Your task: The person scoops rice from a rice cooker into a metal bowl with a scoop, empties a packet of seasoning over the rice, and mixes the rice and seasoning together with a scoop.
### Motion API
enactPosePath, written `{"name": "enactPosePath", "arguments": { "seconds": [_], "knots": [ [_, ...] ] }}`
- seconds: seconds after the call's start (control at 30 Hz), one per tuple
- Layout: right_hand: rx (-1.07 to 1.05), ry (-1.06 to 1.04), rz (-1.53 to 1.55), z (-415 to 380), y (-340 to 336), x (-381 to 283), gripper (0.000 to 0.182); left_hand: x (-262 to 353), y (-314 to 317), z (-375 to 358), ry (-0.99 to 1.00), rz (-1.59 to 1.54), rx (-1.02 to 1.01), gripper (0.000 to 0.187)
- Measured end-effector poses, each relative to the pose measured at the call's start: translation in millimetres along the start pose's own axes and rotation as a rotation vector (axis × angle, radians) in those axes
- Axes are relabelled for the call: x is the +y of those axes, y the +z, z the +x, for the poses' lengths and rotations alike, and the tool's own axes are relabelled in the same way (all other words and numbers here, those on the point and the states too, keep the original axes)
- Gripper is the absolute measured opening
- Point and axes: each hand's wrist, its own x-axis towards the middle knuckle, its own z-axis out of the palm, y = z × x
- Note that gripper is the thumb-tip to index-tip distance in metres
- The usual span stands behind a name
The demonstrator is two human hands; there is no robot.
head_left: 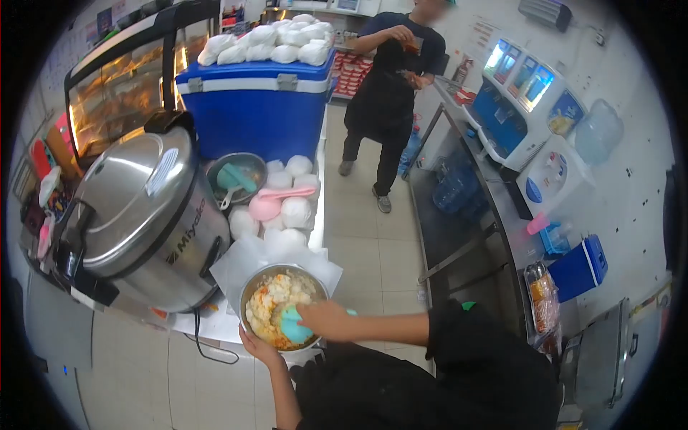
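Observation:
A metal bowl holds white rice mixed with orange bits. My right hand is closed on a turquoise scoop, whose head rests in the rice. My left hand grips the bowl's lower left rim from outside. White paper lies beneath and behind the bowl. Just beyond it are white wrapped bundles with a pink scoop on top. A dark pan behind them holds another turquoise scoop.
A large steel rice cooker stands left. Behind is a blue cooler topped with white bundles. Another person stands in the aisle. A metal counter with a drink dispenser runs along the right.

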Motion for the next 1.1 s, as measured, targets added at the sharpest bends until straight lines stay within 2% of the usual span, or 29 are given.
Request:
{"name": "enactPosePath", "arguments": {
  "seconds": [0.07,0.13,0.2,0.33,0.4,0.43,0.53,0.67,0.73,0.77,0.83,0.87,0.93,1.07,1.1],
  "knots": [
    [-0.009,0.151,0.086,-11,27,-9,0.035,-4,-1,0,0.022,-0.007,-0.020,0.038],
    [0.000,0.160,0.087,1,32,-6,0.034,-1,-1,-2,0.022,-0.004,-0.013,0.038],
    [-0.008,0.036,-0.022,8,25,1,0.032,7,1,-7,0.011,0.002,-0.004,0.038],
    [0.040,0.131,-0.044,-10,24,-7,0.031,8,5,-2,0.026,-0.011,-0.016,0.037],
    [0.074,0.123,0.100,1,36,-10,0.031,6,2,-2,0.034,0.000,-0.039,0.037],
    [0.057,0.044,0.051,9,37,-4,0.032,5,2,-1,0.047,-0.010,-0.044,0.037],
    [0.054,0.052,0.032,2,2,-19,0.033,5,2,-2,0.033,-0.032,-0.039,0.036],
    [0.022,0.158,0.150,0,35,-8,0.032,-2,1,4,0.023,-0.038,-0.021,0.037],
    [-0.028,-0.025,0.099,4,23,2,0.027,1,1,2,0.027,0.000,-0.017,0.037],
    [-0.027,-0.019,0.102,5,11,1,0.027,5,2,-1,0.028,0.033,-0.009,0.037],
    [0.031,0.003,-0.161,8,-21,-5,0.023,10,5,-5,-0.014,-0.028,-0.010,0.037],
    [0.028,0.009,-0.163,14,-23,-1,0.023,10,6,-5,-0.051,-0.086,-0.005,0.038],
    [0.278,0.091,-0.632,32,-17,10,0.019,5,4,-4,-0.030,-0.064,-0.030,0.038],
    [0.308,0.031,-0.685,45,8,22,0.018,2,6,-1,0.042,0.030,0.025,0.037],
    [0.224,0.064,-0.573,42,12,27,0.017,1,5,0,0.076,0.095,0.051,0.037]
  ]
}}
